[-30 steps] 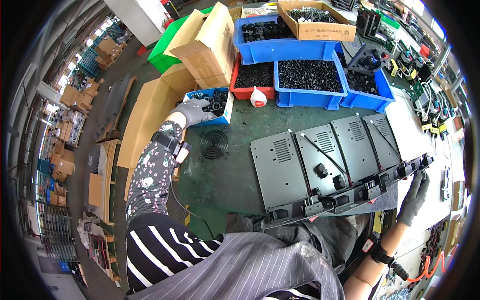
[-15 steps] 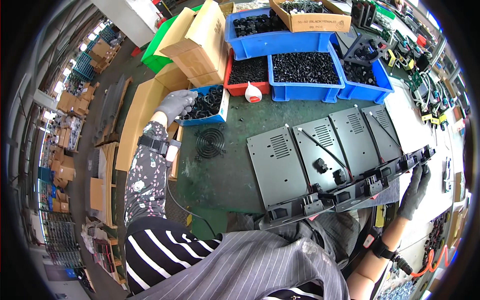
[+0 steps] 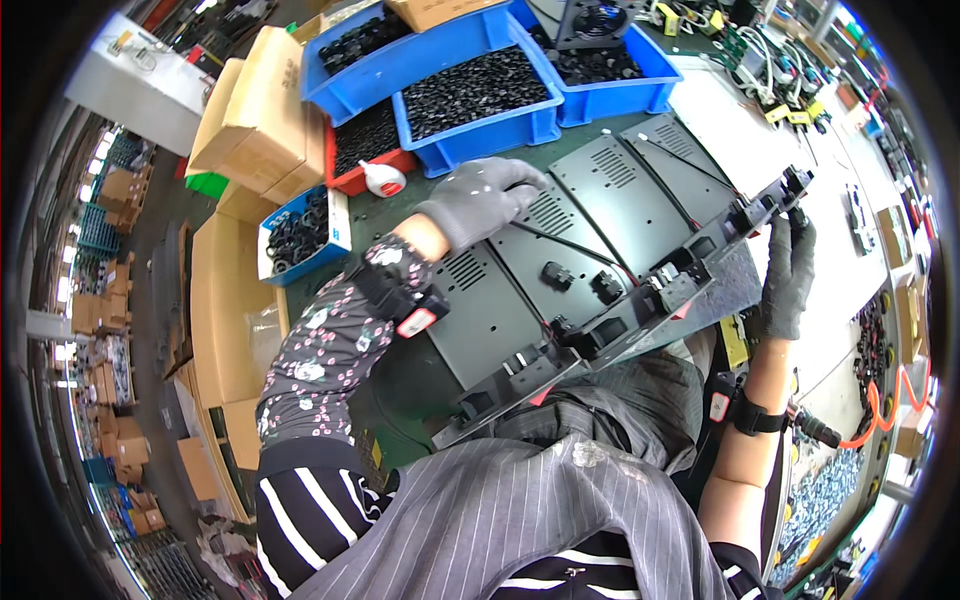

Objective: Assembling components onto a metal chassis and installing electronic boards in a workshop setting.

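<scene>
Grey-gloved fingers of the left hand (image 3: 480,204) bend close together over dark-grey slotted metal panels (image 3: 468,332). Two small black plastic blocks (image 3: 556,276) lie to those fingers' right, nearer the body. The grey-gloved right hand (image 3: 788,278) has straight, narrow-set fingers, tips beside the right end of the panels' black front strip (image 3: 612,332). Whether either hand grips anything, I cannot tell.

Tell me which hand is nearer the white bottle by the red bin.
Left. The left hand is just right of the white bottle; the right hand is much farther right, at the right end of the metal panels.
</scene>
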